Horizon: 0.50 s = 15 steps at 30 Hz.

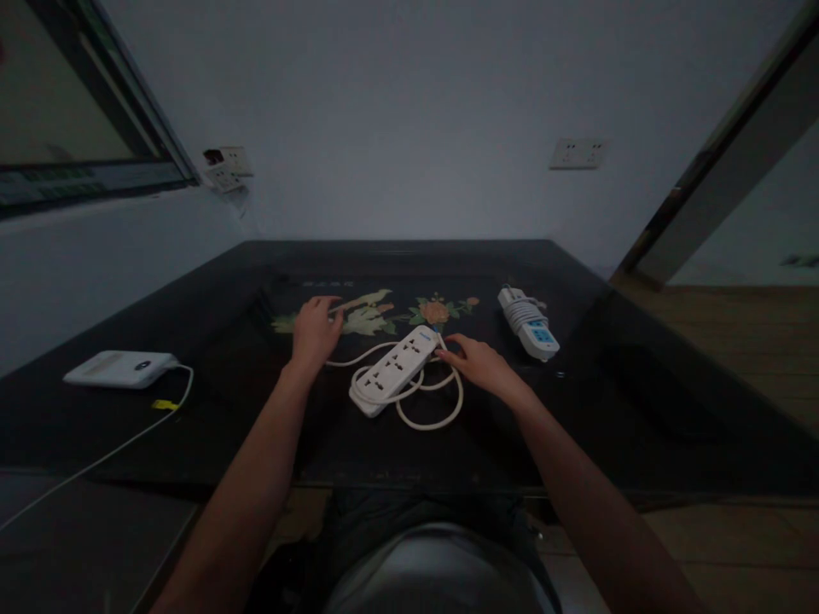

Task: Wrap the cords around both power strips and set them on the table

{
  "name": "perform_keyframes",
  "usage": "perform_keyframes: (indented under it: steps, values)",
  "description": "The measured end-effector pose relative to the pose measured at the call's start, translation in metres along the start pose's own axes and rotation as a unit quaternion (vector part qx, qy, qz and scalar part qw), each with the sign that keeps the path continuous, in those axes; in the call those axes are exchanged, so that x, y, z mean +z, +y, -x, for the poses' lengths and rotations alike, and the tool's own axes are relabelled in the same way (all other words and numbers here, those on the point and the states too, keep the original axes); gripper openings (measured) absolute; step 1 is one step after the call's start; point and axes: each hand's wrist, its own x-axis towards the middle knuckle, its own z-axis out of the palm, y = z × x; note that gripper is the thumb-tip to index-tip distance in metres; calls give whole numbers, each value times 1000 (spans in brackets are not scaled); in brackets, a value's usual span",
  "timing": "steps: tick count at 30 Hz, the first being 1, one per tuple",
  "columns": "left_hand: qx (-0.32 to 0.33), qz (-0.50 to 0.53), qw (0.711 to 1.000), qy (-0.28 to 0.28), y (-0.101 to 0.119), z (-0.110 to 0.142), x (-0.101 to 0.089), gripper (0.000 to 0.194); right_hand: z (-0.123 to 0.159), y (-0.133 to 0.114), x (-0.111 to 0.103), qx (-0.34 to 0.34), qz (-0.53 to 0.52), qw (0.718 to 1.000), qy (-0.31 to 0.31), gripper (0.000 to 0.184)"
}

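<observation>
A white power strip (395, 365) lies at a slant on the dark table in front of me, with sockets along its top. Its pale cord (461, 401) loops over and around it, and one stretch runs left toward my left hand (316, 331). That hand is open above the tabletop, thumb and fingers apart, holding nothing that I can see. At the strip's upper right end, my right hand (477, 360) has its thumb and fingertips closed on the cord beside the strip.
A second power strip (528, 324), wound with its grey cord, lies to the right. On the left is a white device (121, 368) with a cable trailing off the table (409, 460). Wall sockets (577, 153) are beyond the table's far edge.
</observation>
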Motion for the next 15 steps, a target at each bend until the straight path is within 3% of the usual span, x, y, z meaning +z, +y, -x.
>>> perform_keyframes:
  steps: [2, 4, 6, 7, 10, 15]
  values:
    - [76, 84, 992, -57, 22, 11, 0, 34, -1, 0, 0, 1, 4, 1000, -7, 48]
    - [119, 135, 969, -172, 41, 26, 3, 41, -2, -1, 0, 3, 7, 1000, -13, 47]
    - [171, 131, 933, -287, 54, 40, 5, 64, -2, -1, 0, 1, 7, 1000, -12, 44]
    - [188, 120, 921, -318, 58, 45, 6, 77, -3, -1, 0, -1, 6, 1000, -9, 43]
    - [203, 87, 912, -344, 62, 54, 9, 94, -3, -1, 0, -6, 2, 1000, 0, 41]
    - [179, 87, 933, -300, 63, 55, 18, 82, -2, -2, -1, -11, -13, 1000, 12, 39]
